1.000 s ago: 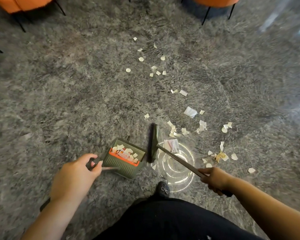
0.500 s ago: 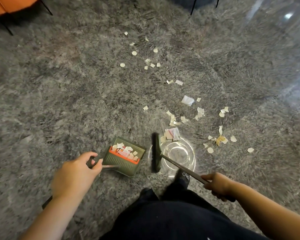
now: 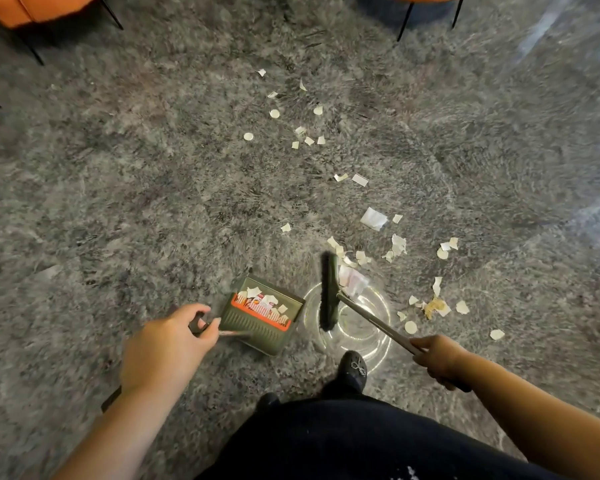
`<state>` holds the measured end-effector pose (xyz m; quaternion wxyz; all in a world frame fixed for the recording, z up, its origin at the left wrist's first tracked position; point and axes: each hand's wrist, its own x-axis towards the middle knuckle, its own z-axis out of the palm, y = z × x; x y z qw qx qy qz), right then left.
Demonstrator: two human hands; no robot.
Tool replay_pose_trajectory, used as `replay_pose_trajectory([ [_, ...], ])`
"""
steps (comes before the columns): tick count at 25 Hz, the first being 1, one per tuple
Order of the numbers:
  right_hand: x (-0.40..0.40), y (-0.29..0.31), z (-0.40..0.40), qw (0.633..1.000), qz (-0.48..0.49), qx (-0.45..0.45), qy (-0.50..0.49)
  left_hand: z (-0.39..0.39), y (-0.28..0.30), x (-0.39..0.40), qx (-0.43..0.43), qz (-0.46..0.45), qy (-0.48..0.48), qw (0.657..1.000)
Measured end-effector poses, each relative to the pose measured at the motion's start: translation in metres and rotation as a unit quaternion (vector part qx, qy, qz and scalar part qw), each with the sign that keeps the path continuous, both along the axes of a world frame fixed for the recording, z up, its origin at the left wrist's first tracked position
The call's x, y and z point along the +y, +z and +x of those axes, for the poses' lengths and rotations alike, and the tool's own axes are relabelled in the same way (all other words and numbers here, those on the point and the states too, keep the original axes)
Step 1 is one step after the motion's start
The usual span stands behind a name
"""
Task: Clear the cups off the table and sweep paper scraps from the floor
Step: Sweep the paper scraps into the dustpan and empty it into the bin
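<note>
You're gripping the dustpan (image 3: pixel 262 315) left-handed (image 3: pixel 167 348) and the broom (image 3: pixel 328 294) right-handed (image 3: pixel 437 358); some scraps (image 3: pixel 371 218) are lying binned, most still littering the floor (image 3: pixel 118 185).

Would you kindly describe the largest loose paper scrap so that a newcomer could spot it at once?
Start at the broom head on the grey carpet, beside the green dustpan. Look beyond it and slightly right: the big white scrap lies alone, folded and far larger than the small bits around it.
</note>
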<state>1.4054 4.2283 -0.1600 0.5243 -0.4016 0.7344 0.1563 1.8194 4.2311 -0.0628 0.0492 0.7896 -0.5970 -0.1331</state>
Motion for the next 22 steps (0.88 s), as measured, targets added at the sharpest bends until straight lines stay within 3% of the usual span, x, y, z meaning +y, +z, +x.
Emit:
replay_pose_trajectory([
  [14, -0.125, -0.001, -0.113, 0.998, -0.034, 0.034, 0.034, -0.108, 0.000, -0.060, 0.016, -0.005, 0.021, 1.000],
  [22, -0.133, 0.006, -0.105, 0.994, -0.058, -0.062, -0.063, -0.101, 0.005, -0.074, 0.005, 0.006, 0.052, 0.999],
])
